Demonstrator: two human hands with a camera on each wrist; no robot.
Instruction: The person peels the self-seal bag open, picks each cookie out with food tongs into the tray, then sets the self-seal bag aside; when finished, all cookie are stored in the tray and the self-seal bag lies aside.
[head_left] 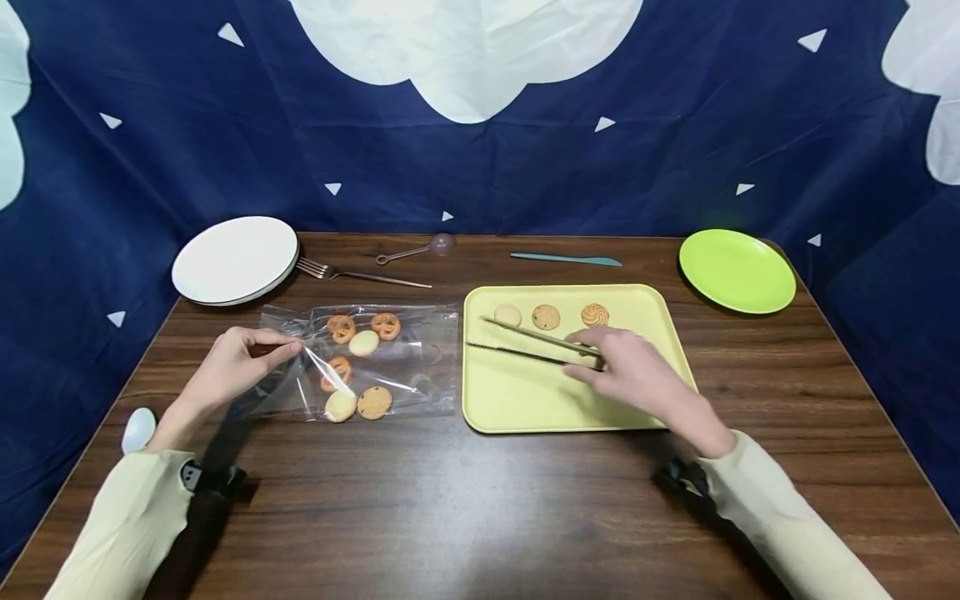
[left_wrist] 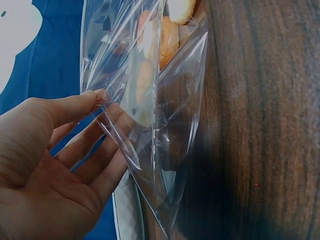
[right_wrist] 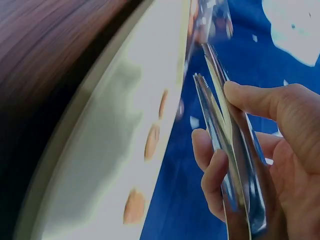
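My left hand (head_left: 243,364) pinches the open-looking left edge of a clear plastic bag (head_left: 438,333) between thumb and fingertip. Inside the bag lie several cookies, among them pretzel-shaped ones (head_left: 386,326), pale round ones (head_left: 363,343) and a chip-dotted cookie (head_left: 374,403). Over a yellow tray (head_left: 525,400), my right hand (head_left: 630,367) grips metal tongs (head_left: 536,335). The tongs' tips stand apart with nothing between them, pointing left. Along the tray's back edge sit a pale cookie (head_left: 507,315), a chip-dotted cookie (head_left: 546,317) and a swirl cookie (head_left: 595,315).
White plates (head_left: 236,258) stand back left beside a fork (head_left: 363,276). A dark measuring spoon (head_left: 441,244) and a blue knife (head_left: 566,259) lie along the back. The green plate (head_left: 737,271) is back right; a pale spoon (head_left: 139,429) lies by my left forearm.
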